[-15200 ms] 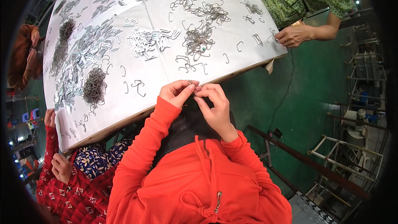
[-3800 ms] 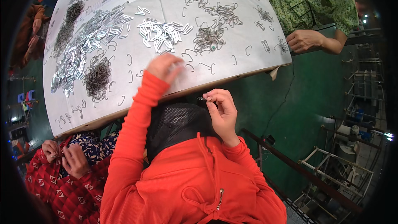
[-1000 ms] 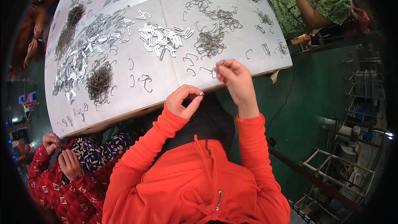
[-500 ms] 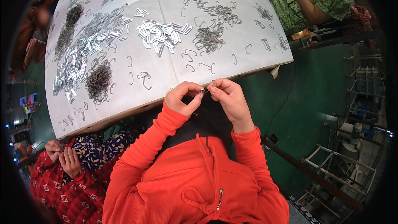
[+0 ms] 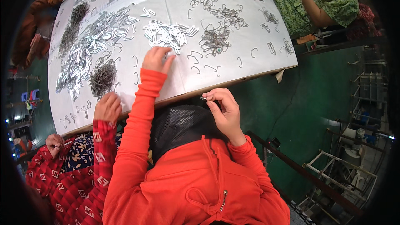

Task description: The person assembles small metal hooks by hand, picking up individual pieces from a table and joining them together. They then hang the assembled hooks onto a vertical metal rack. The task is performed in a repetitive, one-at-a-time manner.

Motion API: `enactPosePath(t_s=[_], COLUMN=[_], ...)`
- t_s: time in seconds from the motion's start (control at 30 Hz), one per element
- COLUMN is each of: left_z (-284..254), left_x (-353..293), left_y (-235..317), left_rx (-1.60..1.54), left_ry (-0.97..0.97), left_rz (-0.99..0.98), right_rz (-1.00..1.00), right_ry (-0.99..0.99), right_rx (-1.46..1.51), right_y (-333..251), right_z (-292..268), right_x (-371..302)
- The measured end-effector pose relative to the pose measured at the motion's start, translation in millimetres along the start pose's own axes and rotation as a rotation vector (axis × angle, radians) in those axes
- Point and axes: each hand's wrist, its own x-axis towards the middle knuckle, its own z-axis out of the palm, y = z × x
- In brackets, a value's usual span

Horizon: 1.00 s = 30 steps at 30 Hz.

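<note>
My left hand [image 5: 158, 60] is over the table at the near edge of a pile of shiny elongated metal links [image 5: 168, 33]. Its thumb stands apart from the fingers, and nothing clear shows between them. In front of the table edge, my right hand [image 5: 225, 110] pinches a small metal piece [image 5: 203, 98] between thumb and fingertips; its exact form is too small to make out. Bent wire hooks [image 5: 214, 41] lie heaped right of the links. Several loose hooks [image 5: 194, 57] lie nearer to me.
A white-covered table [image 5: 166, 83] carries more links [image 5: 89, 46] and a dark hook heap [image 5: 103, 77] at left. A co-worker's hand [image 5: 108, 107] is at the table's near left edge, beside my left sleeve. Another person in green [image 5: 316, 4] is at far right. Metal frames [image 5: 333, 171] stand at right.
My hands were together before me; the left has moved up and left to the links. The right stays near its place with a small metal piece. The co-worker's hand at left has risen toward the table.
</note>
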Motion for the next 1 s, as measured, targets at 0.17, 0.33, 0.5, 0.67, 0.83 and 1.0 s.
enactPosePath(t_s=[0.17,0.33,0.5,0.67,0.83,1.0], left_z=[5,0,-7,-8,-9,-9], left_x=[9,-2,-33,-37,-40,-47], left_y=[-23,21,86,99,103,102], left_rx=[0.232,-0.345,-1.135,-1.161,-0.992,-0.782], left_ry=[-0.034,-0.082,-0.36,-0.327,-0.282,-0.224], left_rz=[-0.028,-0.436,-0.674,-0.717,-0.488,-0.29], right_rz=[0.024,0.014,-0.078,-0.12,-0.112,-0.131], right_ry=[0.048,0.141,0.085,0.043,0.063,0.077], right_rx=[0.004,-0.049,-0.147,-0.228,-0.271,-0.242], right_y=[5,3,-3,-7,-8,-2], right_z=[2,1,1,1,0,-3], right_x=[-2,4,13,14,13,13])
